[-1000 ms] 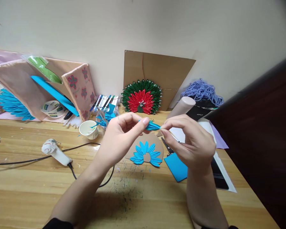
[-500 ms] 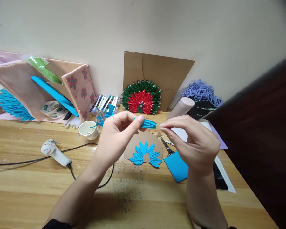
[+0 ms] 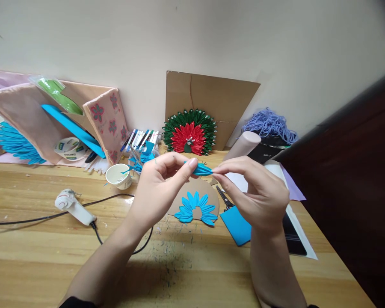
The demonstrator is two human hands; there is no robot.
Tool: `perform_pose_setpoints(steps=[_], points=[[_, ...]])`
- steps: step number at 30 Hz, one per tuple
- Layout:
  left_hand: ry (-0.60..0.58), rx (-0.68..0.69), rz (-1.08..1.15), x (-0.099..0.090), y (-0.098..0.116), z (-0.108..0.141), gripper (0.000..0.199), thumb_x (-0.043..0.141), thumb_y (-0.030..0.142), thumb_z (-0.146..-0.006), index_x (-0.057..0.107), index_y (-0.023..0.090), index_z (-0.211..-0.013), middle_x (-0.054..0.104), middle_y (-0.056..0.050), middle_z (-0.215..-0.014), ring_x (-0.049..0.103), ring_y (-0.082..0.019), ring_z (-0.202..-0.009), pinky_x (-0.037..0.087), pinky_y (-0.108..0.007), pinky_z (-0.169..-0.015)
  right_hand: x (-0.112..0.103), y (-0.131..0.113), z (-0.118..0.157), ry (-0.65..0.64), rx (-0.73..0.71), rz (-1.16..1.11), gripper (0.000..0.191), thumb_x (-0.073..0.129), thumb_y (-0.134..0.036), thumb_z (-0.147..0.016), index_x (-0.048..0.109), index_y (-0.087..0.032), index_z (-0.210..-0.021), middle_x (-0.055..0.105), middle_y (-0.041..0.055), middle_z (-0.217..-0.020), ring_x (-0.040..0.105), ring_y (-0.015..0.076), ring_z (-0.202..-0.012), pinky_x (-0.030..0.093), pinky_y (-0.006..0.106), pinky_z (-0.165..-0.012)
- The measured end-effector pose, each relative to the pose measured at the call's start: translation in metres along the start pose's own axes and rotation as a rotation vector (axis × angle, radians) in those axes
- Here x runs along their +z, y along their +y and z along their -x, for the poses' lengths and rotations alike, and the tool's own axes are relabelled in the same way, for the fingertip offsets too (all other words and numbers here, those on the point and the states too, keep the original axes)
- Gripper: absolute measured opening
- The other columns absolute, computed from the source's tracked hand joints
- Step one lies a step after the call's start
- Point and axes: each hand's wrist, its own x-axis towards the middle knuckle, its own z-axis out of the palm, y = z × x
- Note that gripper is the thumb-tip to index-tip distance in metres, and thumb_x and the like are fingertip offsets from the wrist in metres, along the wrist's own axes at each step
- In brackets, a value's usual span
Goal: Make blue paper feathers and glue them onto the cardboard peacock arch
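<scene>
Between thumb and fingers, my left hand [image 3: 162, 186] holds a small pleated blue paper piece [image 3: 202, 169]. The fingertips of my right hand [image 3: 256, 192] pinch the piece's right end, which narrows to a point there. Below my hands lies a rounded cardboard piece [image 3: 211, 194] with blue paper petals [image 3: 192, 203] fanned around its lower middle. A folded blue sheet [image 3: 236, 225] rests to the right, with black scissors [image 3: 225, 199] beside it, partly hidden by my right hand.
A white glue gun [image 3: 75, 207] with a black cord lies left. Behind it are a paper cup [image 3: 118, 176], markers [image 3: 141, 140] and a pink box [image 3: 104, 122]. A green and red fan piece [image 3: 190, 131] leans on cardboard [image 3: 208, 94]; purple yarn [image 3: 269, 124] is at back right.
My right hand has moved slightly left and now pinches the blue piece's right end, which has narrowed. My left hand has shifted a little to the right.
</scene>
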Motion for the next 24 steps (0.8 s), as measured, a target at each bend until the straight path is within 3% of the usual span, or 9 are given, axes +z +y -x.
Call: perform_pose_setpoints(steps=[9,24], points=[[-0.097,-0.048,0.003,0.0015,-0.0004,-0.0021,0.027,0.055,0.038,-0.084,0.070,0.018,-0.075,0.071,-0.004,-0.075,0.062,-0.013,-0.067,0.049,-0.023,-0.062,0.0002,-0.0016,-0.0003,0.007,-0.025,0.002,0.013,0.064,-0.010,-0.077,0.064,-0.021,-0.082,0.067,0.0009,-0.075,0.062,0.0165,-0.070,0.051,0.032,-0.065],[-0.143,-0.114,0.077,0.0027,-0.0031,-0.0031,0.030,0.052,0.040,-0.086,0.072,0.019,-0.080,0.073,-0.005,-0.081,0.065,-0.014,-0.073,0.049,-0.022,-0.064,-0.0010,-0.0029,0.0000,0.003,-0.063,0.035,0.016,0.064,-0.009,-0.076,0.064,-0.022,-0.086,0.069,0.0013,-0.078,0.064,0.0166,-0.070,0.052,0.032,-0.065]])
